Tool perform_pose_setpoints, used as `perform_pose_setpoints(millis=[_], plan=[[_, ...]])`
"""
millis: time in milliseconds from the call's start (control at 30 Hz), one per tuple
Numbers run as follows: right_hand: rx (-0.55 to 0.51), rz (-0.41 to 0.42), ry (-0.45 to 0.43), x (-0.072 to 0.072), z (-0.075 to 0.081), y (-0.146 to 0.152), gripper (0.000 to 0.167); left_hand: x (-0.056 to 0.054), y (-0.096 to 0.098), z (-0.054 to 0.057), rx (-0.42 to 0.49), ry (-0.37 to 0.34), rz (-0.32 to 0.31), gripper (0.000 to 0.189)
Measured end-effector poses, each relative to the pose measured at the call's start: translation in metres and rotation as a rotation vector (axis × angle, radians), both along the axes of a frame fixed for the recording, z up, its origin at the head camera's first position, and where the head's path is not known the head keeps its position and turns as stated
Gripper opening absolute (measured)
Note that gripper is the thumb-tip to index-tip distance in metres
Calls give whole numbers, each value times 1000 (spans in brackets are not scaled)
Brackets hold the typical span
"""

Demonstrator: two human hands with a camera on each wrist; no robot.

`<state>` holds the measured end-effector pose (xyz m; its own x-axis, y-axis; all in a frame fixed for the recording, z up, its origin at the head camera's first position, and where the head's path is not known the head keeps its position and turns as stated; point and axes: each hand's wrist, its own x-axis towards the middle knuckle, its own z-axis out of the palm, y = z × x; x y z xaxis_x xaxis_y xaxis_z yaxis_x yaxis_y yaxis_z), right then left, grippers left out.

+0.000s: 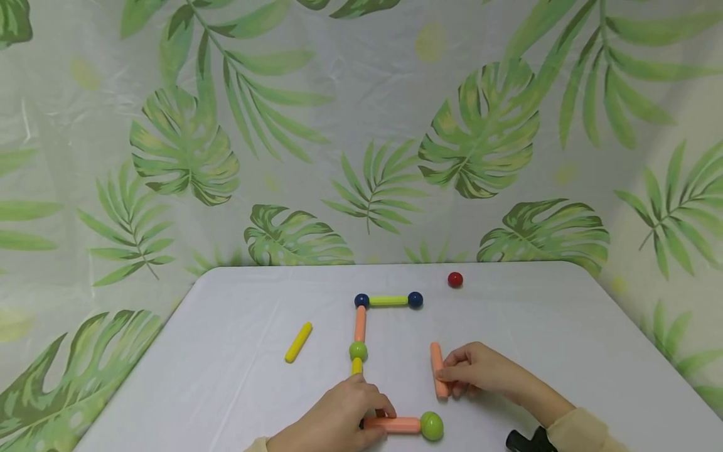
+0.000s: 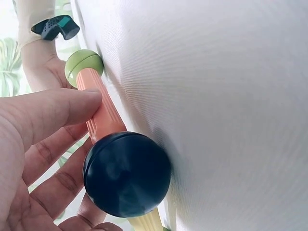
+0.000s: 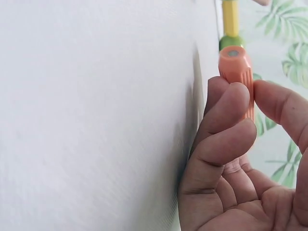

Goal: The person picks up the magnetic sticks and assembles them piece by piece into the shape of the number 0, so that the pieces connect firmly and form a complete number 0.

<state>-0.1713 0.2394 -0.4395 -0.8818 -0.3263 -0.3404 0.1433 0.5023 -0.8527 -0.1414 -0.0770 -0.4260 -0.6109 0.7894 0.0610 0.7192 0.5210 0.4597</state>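
My left hand [image 1: 344, 411] pinches a ribbed orange rod [image 1: 402, 425] near the table's front. A lime-green ball [image 1: 432, 426] caps this rod's right end, and a dark navy ball [image 2: 127, 175] joins its left end, mostly hidden in the head view. From there a yellow rod [image 1: 357, 366] leads back to another green ball [image 1: 358, 351], then an orange rod [image 1: 360, 324], a navy ball [image 1: 362, 301], a lime rod [image 1: 388, 301] and another navy ball [image 1: 415, 300]. Between thumb and fingertips, my right hand [image 1: 480, 370] holds a separate orange rod [image 3: 234, 67] with a metallic end.
A loose yellow rod [image 1: 298, 343] lies left of the chain on the white table [image 1: 226, 389]. Toward the back edge sits a red ball [image 1: 455, 280]. A black device [image 1: 531, 441] is at the right wrist. Leaf-patterned cloth [image 1: 373, 94] hangs behind.
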Motion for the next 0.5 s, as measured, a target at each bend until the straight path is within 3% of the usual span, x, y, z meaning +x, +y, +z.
perform_pose_setpoints(millis=[500], plan=[[-13,12,-7,9,2,-13,24,0,0,-2,14,2,-2,14]])
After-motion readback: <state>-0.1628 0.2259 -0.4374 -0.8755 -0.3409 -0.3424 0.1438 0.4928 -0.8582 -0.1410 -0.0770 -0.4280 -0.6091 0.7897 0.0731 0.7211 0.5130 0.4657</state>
